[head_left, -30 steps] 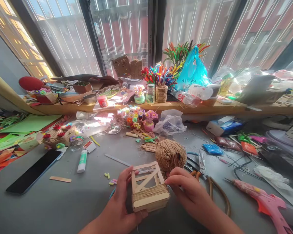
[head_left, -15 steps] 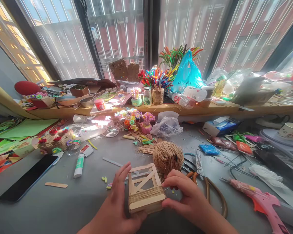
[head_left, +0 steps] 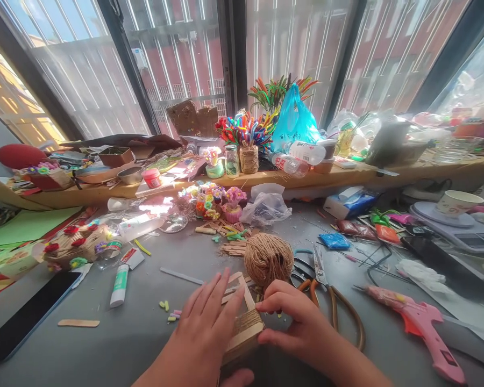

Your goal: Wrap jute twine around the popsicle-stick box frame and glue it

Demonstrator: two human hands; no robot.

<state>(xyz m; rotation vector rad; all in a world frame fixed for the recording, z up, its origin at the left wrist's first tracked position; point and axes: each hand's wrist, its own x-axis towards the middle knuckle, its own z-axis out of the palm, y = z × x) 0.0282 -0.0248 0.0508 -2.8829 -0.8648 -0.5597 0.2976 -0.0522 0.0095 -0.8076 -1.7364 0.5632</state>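
Note:
A small box of craft sticks [head_left: 242,339] with jute twine [head_left: 248,321] wound around its side is held low in the middle. My left hand [head_left: 204,317] lies across it, fingers stretched over the open frame and thumb below the front edge, hiding much of the box. At the right side, my right hand [head_left: 296,317] grips the edge by the twine with thumb and forefinger; its other fingers are curled. Just behind the box sits a ball of jute twine [head_left: 268,258]. The strand between ball and box cannot be made out.
Right of the hands lie brown-handled scissors [head_left: 347,317] and a pink glue gun [head_left: 419,328]. At left are a phone [head_left: 28,314], a glue stick [head_left: 119,286] and a loose craft stick [head_left: 78,323]. Flower crafts [head_left: 210,199] and a plastic bag [head_left: 268,207] stand behind.
My left hand has moved from the box's left side to lie over its top. The right hand keeps its grip at the right edge. The whole view has shifted slightly.

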